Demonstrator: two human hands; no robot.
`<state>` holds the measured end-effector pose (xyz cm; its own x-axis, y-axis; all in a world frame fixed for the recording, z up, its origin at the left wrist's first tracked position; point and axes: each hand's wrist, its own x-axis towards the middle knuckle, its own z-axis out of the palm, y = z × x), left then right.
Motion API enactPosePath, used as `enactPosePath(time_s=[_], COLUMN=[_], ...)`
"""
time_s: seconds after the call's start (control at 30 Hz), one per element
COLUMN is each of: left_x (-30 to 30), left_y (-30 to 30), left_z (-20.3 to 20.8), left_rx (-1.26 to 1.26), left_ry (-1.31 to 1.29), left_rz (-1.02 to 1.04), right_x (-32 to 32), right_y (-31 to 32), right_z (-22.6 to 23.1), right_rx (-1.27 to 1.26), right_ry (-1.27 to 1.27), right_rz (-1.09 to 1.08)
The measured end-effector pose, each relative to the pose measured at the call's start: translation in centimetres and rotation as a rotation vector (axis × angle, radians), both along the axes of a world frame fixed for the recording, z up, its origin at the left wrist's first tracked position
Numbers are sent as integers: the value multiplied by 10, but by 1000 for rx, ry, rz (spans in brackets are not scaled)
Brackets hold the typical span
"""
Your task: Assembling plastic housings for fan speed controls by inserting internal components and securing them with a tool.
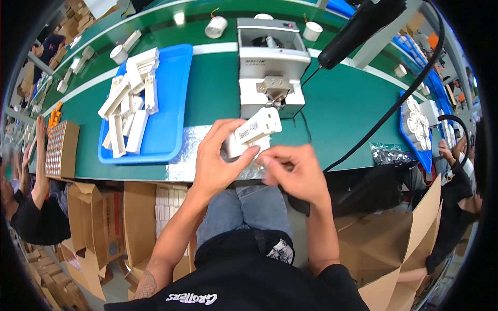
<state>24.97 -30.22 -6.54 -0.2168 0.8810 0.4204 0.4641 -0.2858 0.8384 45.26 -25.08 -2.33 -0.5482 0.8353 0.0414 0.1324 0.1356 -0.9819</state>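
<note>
At the bench [210, 78], left hand [215, 158] clasps white housing [255, 129]; right hand [300, 173] pinches, on what I cannot tell.

Open cardboard box [98, 215] at lower left beside a black-clad co-worker [42, 223], round white parts [413, 120] far right

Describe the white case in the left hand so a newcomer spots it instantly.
Find the green bench, then the grey machine standing on it, upper middle of the picture. Just in front of that machine, the left hand grips the white case, a long box with dark print. Unlike similar pieces heaped in the blue tray, it's held in a hand.
</note>
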Motion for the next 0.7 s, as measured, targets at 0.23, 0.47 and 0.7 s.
enactPosePath(time_s=[0.23, 0.47, 0.7], left_x=[6, -10, 3], left_y=[-3, -10, 11], left_z=[5, -1, -4], left_rx=[-53, -121, -103], left_ry=[18, -87, -115], left_rz=[-43, -108, -152], right_x=[-12, 18, -5], right_y=[106, 142, 112], right_z=[54, 61, 82], right_rx=[902, 519, 482], right_ry=[350, 854, 731], right_rz=[-859, -42, 50])
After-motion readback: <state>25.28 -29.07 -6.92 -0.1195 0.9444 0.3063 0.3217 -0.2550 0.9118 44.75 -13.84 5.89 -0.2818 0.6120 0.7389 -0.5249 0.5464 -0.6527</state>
